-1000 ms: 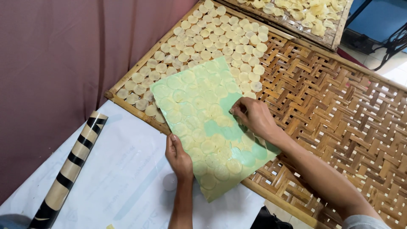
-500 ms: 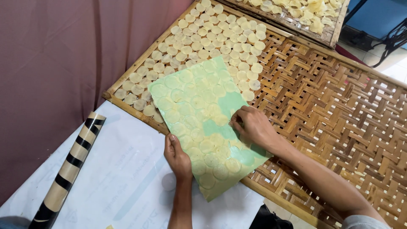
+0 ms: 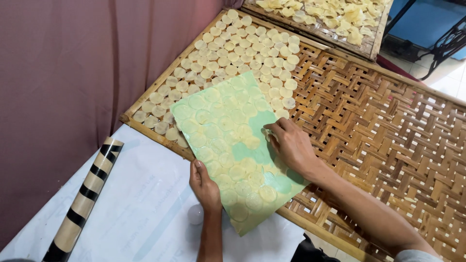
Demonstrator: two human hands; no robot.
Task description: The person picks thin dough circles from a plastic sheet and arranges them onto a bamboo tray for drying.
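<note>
L hand (image 3: 204,187) grips edge of green sheet (image 3: 233,140) w/ pale discs (image 3: 212,131), lying on woven bamboo tray (image 3: 388,131). R hand (image 3: 291,145) fingers curled, prob. pinching one disc.

A board (image 3: 228,145) covered with round wafers (image 3: 221,133) lies across the near edge of a woven tray (image 3: 383,126), overhanging a sheet (image 3: 136,208) in front. The left hand (image 3: 205,184) grips the board's near-left edge; the right hand (image 3: 291,145) rests on its right side. More wafers fill the tray's far-left corner, and a tube (image 3: 85,199) lies on the sheet's left edge.
</note>
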